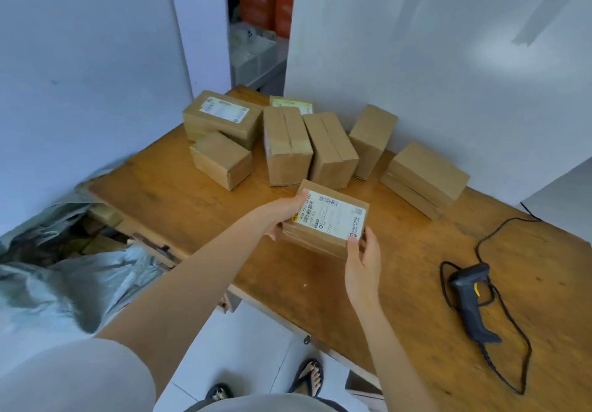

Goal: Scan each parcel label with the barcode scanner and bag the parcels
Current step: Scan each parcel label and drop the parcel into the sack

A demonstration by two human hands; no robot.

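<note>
Head view, looking down across a wooden table (198,194) set into a white-walled corner. Centre: a cardboard parcel (323,235) held above the tabletop between both hands, white shipping label (331,214) facing up, barcodes visible on it, text too small to read. Left hand (283,214) on the parcel's left end, thumb along the upper edge beside the label, remaining fingers wrapped underneath and clamped on the box. Right hand (363,262) at the near right corner, thumb pressed on the label's corner, fingers closed against the side of the box. Beyond the held parcel: a cluster of further cardboard boxes (288,152) resting on the table near the wall, some upright on end, some flat; one at the far left (222,120) with a label on top, another label partly showing behind the upright pair. Far right of the cluster: a flat stack of boxes (424,179) close to the wall. Right side of the table: black barcode scanner (472,299) lying on its side, well apart from both hands, yellow trigger visible, black cable (495,235) looping around it and trailing toward the wall. Left of the table, below its edge: an open grey plastic bag (64,283), boxes dimly visible inside its mouth. Bottom edge: sandalled feet (309,376) on a pale tiled floor
</note>
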